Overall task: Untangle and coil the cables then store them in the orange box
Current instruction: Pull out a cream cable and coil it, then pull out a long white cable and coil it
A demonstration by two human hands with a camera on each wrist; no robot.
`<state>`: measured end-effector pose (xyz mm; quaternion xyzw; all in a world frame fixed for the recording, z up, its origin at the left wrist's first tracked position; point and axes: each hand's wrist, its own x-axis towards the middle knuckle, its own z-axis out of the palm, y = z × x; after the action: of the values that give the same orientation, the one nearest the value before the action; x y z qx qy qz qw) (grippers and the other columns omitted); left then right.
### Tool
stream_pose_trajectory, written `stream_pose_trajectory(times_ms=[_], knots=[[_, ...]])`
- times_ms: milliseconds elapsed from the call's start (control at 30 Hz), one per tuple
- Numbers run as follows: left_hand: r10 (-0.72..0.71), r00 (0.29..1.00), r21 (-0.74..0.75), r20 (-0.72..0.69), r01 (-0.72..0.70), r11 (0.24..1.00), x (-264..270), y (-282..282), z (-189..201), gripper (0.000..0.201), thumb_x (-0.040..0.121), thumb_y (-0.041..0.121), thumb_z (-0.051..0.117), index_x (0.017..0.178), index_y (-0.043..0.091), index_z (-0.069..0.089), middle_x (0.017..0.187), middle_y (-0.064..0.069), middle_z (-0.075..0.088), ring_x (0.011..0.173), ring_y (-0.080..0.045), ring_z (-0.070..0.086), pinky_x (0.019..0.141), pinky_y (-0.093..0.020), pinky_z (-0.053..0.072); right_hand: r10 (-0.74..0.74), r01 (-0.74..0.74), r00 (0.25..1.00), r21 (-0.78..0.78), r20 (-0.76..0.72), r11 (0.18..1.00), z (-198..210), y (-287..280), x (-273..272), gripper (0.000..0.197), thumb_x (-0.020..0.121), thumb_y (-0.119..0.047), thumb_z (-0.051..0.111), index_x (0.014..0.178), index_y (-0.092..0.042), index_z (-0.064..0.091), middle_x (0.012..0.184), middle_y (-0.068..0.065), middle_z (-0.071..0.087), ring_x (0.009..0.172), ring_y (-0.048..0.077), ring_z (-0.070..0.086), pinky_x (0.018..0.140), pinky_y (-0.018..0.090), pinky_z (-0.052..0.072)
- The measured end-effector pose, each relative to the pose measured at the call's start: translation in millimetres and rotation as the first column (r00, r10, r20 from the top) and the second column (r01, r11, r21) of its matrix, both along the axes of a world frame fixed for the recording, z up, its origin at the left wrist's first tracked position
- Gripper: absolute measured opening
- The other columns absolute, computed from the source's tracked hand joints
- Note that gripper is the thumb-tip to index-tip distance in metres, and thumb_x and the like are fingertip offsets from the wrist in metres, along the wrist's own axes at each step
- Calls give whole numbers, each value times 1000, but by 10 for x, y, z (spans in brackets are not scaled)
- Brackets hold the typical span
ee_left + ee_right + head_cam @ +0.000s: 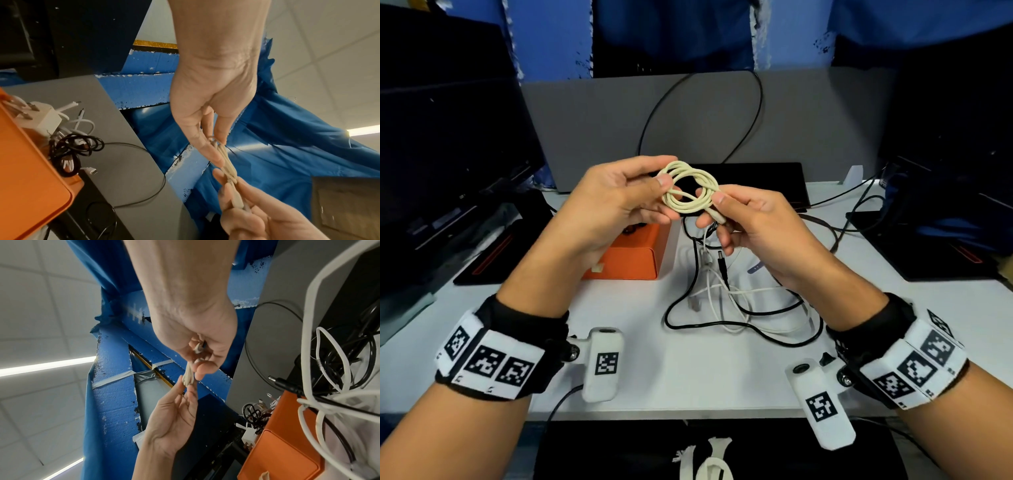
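Observation:
A cream cable (690, 188), wound into a small coil, hangs in the air between both hands above the table. My left hand (666, 171) pinches the coil's left side with thumb and fingers. My right hand (714, 205) pinches the right side, where the cable's plug end sticks down past the thumb. In the left wrist view the left hand (218, 151) pinches the strands of the cream cable (227, 162). In the right wrist view the right hand (197, 369) grips the cream cable (188, 378). Just below the hands, the orange box (633, 253) holds coiled cables (69, 146) and a white charger.
A tangle of black and white cables (722, 294) lies on the white table (688, 383) right of the box. Dark monitors stand left and right, and a grey partition (599, 120) with a black cable loop is behind. A black pad lies at the back.

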<state>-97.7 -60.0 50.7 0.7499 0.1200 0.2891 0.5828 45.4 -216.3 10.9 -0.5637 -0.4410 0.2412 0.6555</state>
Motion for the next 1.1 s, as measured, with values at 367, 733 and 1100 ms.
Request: stream_pose_trajectory(times_ms=[367,733,1100], knots=[[212,974,-49,-75,-216,975,-351,808,92,27,96,10,63,122,11,69,86,-12,77,64,-13,73,68,-19,61,138,91,861,-416,489,905,-46,-94,189,48,104,-43,56,149,-29,50,118,-6,72,89,8,72,72,18,52],[355,852,-141,-384,-434,890,-595,1778,-525,12,96,1,63,107,-1,68,89,-20,76,58,-20,74,60,-24,62,459,176,575,-650,677,739,-101,-104,235,37,100,-49,59,132,-31,65,120,-18,64,100,11,64,97,34,50],[521,767,84,-375,-531,843,-324,1746,-633,11,97,7,66,105,4,74,101,-14,73,85,-21,69,76,-24,62,457,211,577,-664,677,717,-171,-79,296,48,96,-52,65,141,-37,58,132,-21,58,108,3,56,92,23,44]])
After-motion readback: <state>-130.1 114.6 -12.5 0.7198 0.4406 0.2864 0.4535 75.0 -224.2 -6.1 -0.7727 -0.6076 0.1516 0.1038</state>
